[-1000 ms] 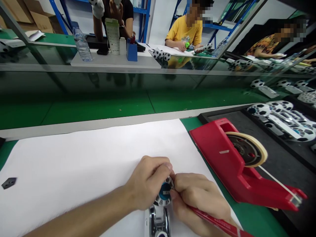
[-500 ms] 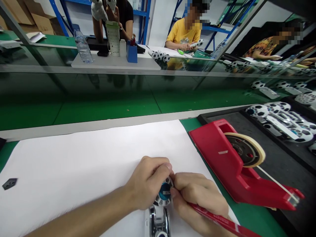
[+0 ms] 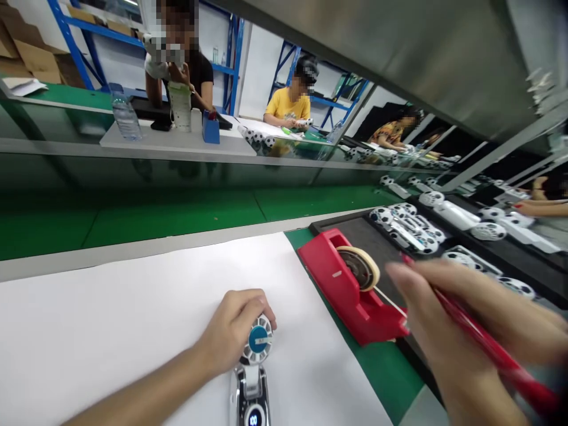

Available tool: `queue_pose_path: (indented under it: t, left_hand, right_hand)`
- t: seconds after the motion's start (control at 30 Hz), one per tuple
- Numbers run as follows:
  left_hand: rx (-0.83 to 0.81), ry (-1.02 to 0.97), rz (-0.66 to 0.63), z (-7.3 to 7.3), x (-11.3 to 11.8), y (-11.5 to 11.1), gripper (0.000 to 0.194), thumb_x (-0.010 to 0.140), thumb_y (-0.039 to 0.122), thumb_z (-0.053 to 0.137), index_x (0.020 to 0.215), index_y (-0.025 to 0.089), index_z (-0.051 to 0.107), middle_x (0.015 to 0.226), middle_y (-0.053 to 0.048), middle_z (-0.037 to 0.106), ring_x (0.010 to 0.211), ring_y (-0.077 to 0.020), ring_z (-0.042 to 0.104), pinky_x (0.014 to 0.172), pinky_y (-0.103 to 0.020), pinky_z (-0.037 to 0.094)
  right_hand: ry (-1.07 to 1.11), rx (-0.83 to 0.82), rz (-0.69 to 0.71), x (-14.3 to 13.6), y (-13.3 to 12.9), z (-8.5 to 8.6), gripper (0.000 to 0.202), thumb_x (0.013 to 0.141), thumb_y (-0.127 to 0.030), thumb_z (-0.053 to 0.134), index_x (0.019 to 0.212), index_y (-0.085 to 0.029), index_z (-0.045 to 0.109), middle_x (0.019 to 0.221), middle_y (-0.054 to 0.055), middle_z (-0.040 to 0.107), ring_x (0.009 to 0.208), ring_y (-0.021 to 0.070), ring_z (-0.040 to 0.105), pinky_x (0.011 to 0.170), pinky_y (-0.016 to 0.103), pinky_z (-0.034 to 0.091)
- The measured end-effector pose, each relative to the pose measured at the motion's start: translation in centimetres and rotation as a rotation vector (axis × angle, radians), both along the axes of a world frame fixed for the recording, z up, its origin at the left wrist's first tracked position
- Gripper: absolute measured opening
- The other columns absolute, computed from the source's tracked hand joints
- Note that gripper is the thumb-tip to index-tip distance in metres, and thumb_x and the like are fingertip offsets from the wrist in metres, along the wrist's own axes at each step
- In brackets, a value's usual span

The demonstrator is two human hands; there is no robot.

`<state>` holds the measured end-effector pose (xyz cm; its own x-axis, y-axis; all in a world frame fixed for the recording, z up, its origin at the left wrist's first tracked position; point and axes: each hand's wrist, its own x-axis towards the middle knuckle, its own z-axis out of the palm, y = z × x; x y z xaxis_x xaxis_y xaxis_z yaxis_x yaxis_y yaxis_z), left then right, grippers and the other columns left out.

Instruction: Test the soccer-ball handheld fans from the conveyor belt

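A small handheld fan [image 3: 258, 341] with a slotted white round head and a blue centre lies on the white sheet [image 3: 146, 313] at the lower middle. Its silver handle carries a round display that is lit. My left hand [image 3: 233, 328] curls around the head's upper left side, fingers closed on its rim. On the right, close to the camera, my right hand [image 3: 461, 331] is raised and blurred. Between its thumb and fingers runs a slim red pen [image 3: 483, 343], its tip pointing up and left. This hand is apart from the fan.
A red tape dispenser [image 3: 331, 278] stands right of the sheet. Beyond it, black trays [image 3: 341, 225] hold several football-patterned fans [image 3: 408, 228]. A raised rail crosses behind the sheet. People sit opposite, with a water bottle [image 3: 125, 115] and a blue pen holder [image 3: 210, 129] before one.
My right hand has left the fan head and moved up and right, still with the red pen. My left hand stays on the fan. The view has turned right.
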<state>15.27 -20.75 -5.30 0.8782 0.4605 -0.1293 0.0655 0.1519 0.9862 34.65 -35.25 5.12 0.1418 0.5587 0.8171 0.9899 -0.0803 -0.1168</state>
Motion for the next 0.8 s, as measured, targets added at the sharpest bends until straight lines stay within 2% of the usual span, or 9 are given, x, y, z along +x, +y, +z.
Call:
queue_pose_path:
  t: [0.03, 0.1, 0.13, 0.23, 0.3, 0.47, 0.57, 0.67, 0.8]
  left_hand:
    - [-0.01, 0.001, 0.001, 0.0, 0.0, 0.0, 0.046, 0.097, 0.038, 0.038, 0.07, 0.015, 0.067, 0.074, -0.006, 0.068, 0.069, -0.0165, 0.059, 0.063, -0.026, 0.042]
    - [-0.035, 0.004, 0.01, 0.0, -0.1, -0.1, 0.045, 0.096, 0.038, 0.038, 0.07, 0.015, 0.067, 0.075, -0.006, 0.068, 0.069, -0.0165, 0.059, 0.062, -0.026, 0.042]
    - [-0.047, 0.003, 0.017, 0.0, -0.1, -0.2, 0.045, 0.096, 0.039, 0.039, 0.07, 0.015, 0.066, 0.075, -0.006, 0.068, 0.069, -0.0167, 0.059, 0.062, -0.026, 0.042]
    - [-0.063, -0.013, 0.042, 0.0, -0.1, -0.3, 0.043, 0.095, 0.039, 0.04, 0.07, 0.014, 0.065, 0.074, -0.006, 0.069, 0.069, -0.0173, 0.059, 0.062, -0.027, 0.042]
    - [-0.053, -0.028, 0.053, 0.0, -0.1, -0.4, 0.042, 0.094, 0.038, 0.041, 0.069, 0.015, 0.064, 0.074, -0.007, 0.069, 0.07, -0.0178, 0.06, 0.065, -0.028, 0.042]
    - [-0.019, -0.048, 0.068, 0.1, 0.1, -0.4, 0.042, 0.092, 0.039, 0.042, 0.067, 0.014, 0.064, 0.07, -0.007, 0.069, 0.066, -0.0176, 0.059, 0.063, -0.028, 0.042]
    - [-0.005, -0.054, 0.078, 0.3, 0.1, -0.4, 0.042, 0.092, 0.04, 0.043, 0.066, 0.014, 0.063, 0.07, -0.007, 0.069, 0.065, -0.0176, 0.059, 0.062, -0.028, 0.042]
    - [0.002, -0.062, 0.075, 0.5, 0.2, -0.4, 0.043, 0.091, 0.042, 0.042, 0.065, 0.014, 0.063, 0.069, -0.008, 0.068, 0.064, -0.0179, 0.059, 0.061, -0.028, 0.042]
    - [-0.008, -0.071, 0.079, 0.7, 0.2, -0.4, 0.046, 0.091, 0.045, 0.042, 0.065, 0.014, 0.064, 0.068, -0.008, 0.068, 0.062, -0.0179, 0.059, 0.059, -0.028, 0.042]
  right_hand:
    - [-0.098, 0.036, -0.005, 1.7, 0.6, 1.1, 0.013, 0.079, -0.019, 0.077, 0.077, -0.023, 0.065, 0.062, 0.0, 0.063, 0.055, 0.0148, 0.059, 0.056, 0.029, 0.043]
    - [-0.297, -0.037, -0.072, 5.3, 2.2, 2.6, 0.004, 0.083, -0.023, 0.074, 0.084, -0.02, 0.072, 0.073, 0.005, 0.075, 0.063, 0.0171, 0.067, 0.058, 0.027, 0.045]
    - [-0.351, -0.087, -0.081, 7.0, 3.0, 2.9, 0.007, 0.084, -0.026, 0.072, 0.086, -0.02, 0.074, 0.075, 0.005, 0.076, 0.062, 0.0166, 0.068, 0.056, 0.026, 0.045]
    - [-0.438, -0.166, -0.167, 11.0, 4.5, 2.8, 0.021, 0.089, -0.016, 0.058, 0.099, -0.017, 0.076, 0.089, 0.009, 0.079, 0.072, 0.0199, 0.073, 0.062, 0.027, 0.048]
    - [-0.468, -0.192, -0.21, 12.4, 4.8, 2.2, 0.028, 0.089, -0.01, 0.053, 0.105, -0.017, 0.075, 0.097, 0.008, 0.079, 0.077, 0.0214, 0.074, 0.066, 0.029, 0.05]
    - [-0.491, -0.169, -0.268, 12.6, 5.0, 0.8, 0.032, 0.092, -0.011, 0.049, 0.115, -0.014, 0.071, 0.11, 0.01, 0.076, 0.082, 0.0248, 0.074, 0.069, 0.033, 0.052]
    - [-0.498, -0.209, -0.242, 12.1, 4.9, 0.4, 0.035, 0.094, -0.011, 0.048, 0.122, -0.015, 0.068, 0.114, 0.008, 0.074, 0.084, 0.0233, 0.074, 0.071, 0.031, 0.052]
    - [-0.502, -0.258, -0.196, 11.9, 4.3, 0.4, 0.036, 0.093, -0.011, 0.047, 0.122, -0.018, 0.068, 0.112, 0.007, 0.075, 0.082, 0.0212, 0.075, 0.072, 0.03, 0.053]
    - [-0.469, -0.26, -0.187, 11.8, 3.2, 0.3, 0.035, 0.092, -0.01, 0.047, 0.117, -0.016, 0.071, 0.101, 0.01, 0.078, 0.078, 0.0237, 0.075, 0.069, 0.032, 0.054]
